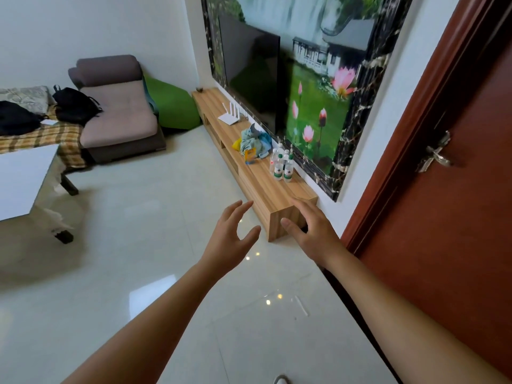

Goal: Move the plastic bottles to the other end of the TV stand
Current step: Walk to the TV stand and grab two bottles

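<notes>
Head view: we see the plastic bottles point(281, 164) clustered upright on the TV stand point(259, 187), toward its near end, against the wall under the framed lotus picture point(318, 87). Just beyond them on the stand sits a crumpled blue cloth point(253, 141) with a yellow packet point(250, 156) in front, then a white router point(230, 115) further along under the TV point(249, 73). Our left hand point(231, 239) hangs over the floor short of the stand's near end, fingers spread, empty. Our right hand point(314, 231) is in front of the stand's near corner, fingers apart, empty; contact with the wood we can't tell. Both well short of the bottles. Brown door point(443, 189) at right, sofa point(116, 112) at far left.
</notes>
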